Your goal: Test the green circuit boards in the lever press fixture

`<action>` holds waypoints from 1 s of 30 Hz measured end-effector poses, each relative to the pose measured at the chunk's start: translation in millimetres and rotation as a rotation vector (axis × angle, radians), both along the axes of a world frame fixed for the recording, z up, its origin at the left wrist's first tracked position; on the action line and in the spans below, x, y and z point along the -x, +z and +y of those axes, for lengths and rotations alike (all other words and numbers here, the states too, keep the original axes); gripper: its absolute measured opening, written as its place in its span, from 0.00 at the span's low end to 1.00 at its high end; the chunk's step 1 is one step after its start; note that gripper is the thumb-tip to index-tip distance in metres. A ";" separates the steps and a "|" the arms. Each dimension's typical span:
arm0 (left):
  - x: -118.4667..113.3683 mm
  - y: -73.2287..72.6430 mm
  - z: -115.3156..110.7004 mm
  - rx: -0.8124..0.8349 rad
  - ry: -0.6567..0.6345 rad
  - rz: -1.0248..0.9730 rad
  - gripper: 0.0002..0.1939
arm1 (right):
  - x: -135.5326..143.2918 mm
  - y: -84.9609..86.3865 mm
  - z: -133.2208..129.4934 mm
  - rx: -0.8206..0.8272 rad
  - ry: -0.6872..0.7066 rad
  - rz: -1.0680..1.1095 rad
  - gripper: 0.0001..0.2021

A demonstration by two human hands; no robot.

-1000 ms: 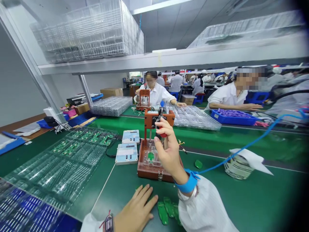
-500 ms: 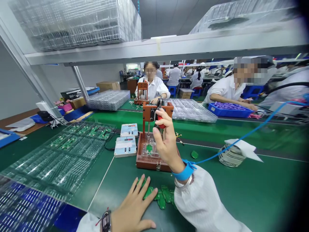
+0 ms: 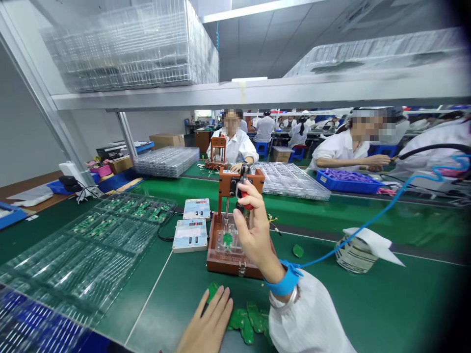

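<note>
My right hand (image 3: pixel 255 230) is closed round the red handle (image 3: pixel 246 202) of a toggle clamp on a brown test fixture (image 3: pixel 241 181). In the fixture's clear holder, beneath the vertical rods, lies a small green circuit board (image 3: pixel 227 239). My left hand (image 3: pixel 208 323) rests flat on the green table with its fingers stretched out. Its fingertips partly cover one green board (image 3: pixel 212 292). Several more green boards (image 3: pixel 243 321) lie in a loose pile to its right, partly hidden by my right sleeve. A blue wrist strap (image 3: pixel 284 280) with a cord circles my right wrist.
Two meters (image 3: pixel 190 235) with red digits stand left of the fixture. Clear trays (image 3: pixel 121 245) holding boards spread further left. On the right are a paper-wrapped roll (image 3: pixel 356 255) and a lone board (image 3: pixel 298 251). A shelf beam (image 3: pixel 243 94) crosses overhead; co-workers (image 3: pixel 235 142) sit opposite.
The view has tilted up, so the table sits lower in it. My left hand has drawn back toward me, its fingers closer together. My right hand stays on the red handle.
</note>
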State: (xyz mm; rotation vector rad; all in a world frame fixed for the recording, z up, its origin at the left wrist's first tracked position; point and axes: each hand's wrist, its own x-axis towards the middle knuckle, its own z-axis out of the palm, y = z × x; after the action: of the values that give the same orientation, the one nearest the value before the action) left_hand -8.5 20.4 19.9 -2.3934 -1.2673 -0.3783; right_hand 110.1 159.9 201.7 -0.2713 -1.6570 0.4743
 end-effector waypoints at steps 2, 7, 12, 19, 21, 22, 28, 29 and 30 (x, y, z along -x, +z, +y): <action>-1.1 -7.6 2.2 -0.087 0.017 0.026 0.39 | 0.3 -0.9 -0.1 0.006 0.008 0.004 0.06; -4.1 -25.3 7.4 -0.236 0.065 0.004 0.28 | 2.4 -4.9 2.2 0.003 -0.006 0.004 0.07; -12.1 -60.1 26.7 -0.515 0.102 -0.152 0.16 | 9.4 -9.1 4.7 -0.009 -0.024 0.049 0.07; -6.2 -43.7 23.2 -0.422 0.106 0.011 0.17 | 21.6 -10.8 6.3 -0.034 -0.077 0.144 0.07; -3.2 -30.5 16.9 -0.368 0.081 0.044 0.20 | 22.2 -9.9 6.7 -0.057 -0.088 0.145 0.08; -2.2 -25.7 14.8 -0.355 0.076 0.049 0.20 | 21.9 -9.4 6.6 -0.067 -0.092 0.140 0.08; 0.3 -21.7 12.6 -0.302 0.049 0.069 0.26 | 17.6 -7.1 2.8 -0.022 -0.066 0.120 0.08; 0.7 -22.4 12.4 -0.290 0.047 0.070 0.28 | 16.9 -7.0 2.2 -0.012 -0.055 0.119 0.08; 1.1 -22.9 12.0 -0.283 0.049 0.072 0.28 | 16.1 -6.9 1.6 -0.003 -0.047 0.119 0.08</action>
State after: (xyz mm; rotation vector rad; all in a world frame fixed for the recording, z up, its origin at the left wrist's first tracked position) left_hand -9.6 32.4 -3.0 -2.1160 -1.1539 -0.4221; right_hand 94.1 161.5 194.8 -0.2736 -1.5325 0.4443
